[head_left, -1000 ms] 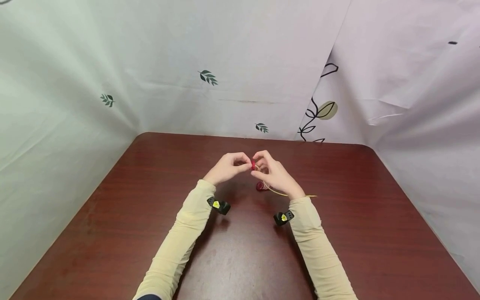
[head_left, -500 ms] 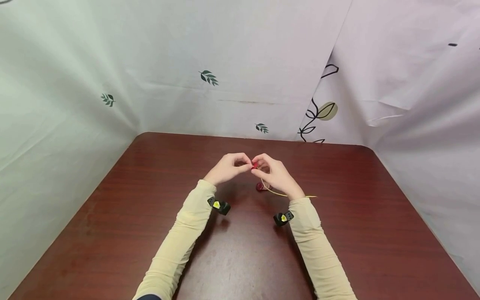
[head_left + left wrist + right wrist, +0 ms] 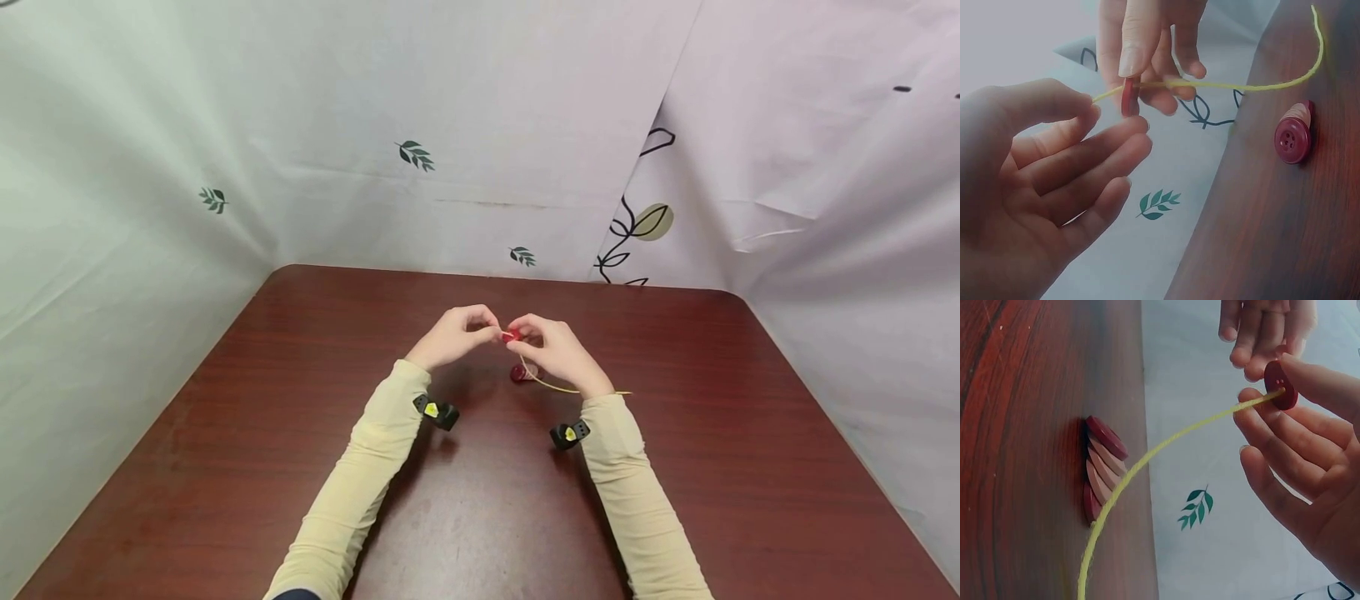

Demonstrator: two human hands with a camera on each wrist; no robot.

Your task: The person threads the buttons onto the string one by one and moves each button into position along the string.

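Observation:
Between the fingertips of my right hand (image 3: 553, 348) is a dark red button (image 3: 1281, 385), held edge-up above the table. A yellow string (image 3: 1166, 442) passes through one of its holes. In the left wrist view, my left hand (image 3: 1060, 162) pinches the short end of that string between thumb and index finger, just beside the button; its other fingers are loosely extended. The string's long part trails past my right hand toward the right wrist. Below the hands, a leaning row of red and pink buttons (image 3: 1105, 469) lies on the table, its front red button (image 3: 1292, 141) showing several holes.
The reddish-brown wooden table (image 3: 480, 517) extends under both forearms. A pale curtain with leaf prints (image 3: 480, 125) hangs behind it and along both sides. A black camera band (image 3: 442, 415) sits at the left wrist and another band (image 3: 567, 435) at the right.
The button has turned from edge-on to show more of its face in the head view. A short string end now spans from it to my left fingertips. My right hand has shifted slightly down and right.

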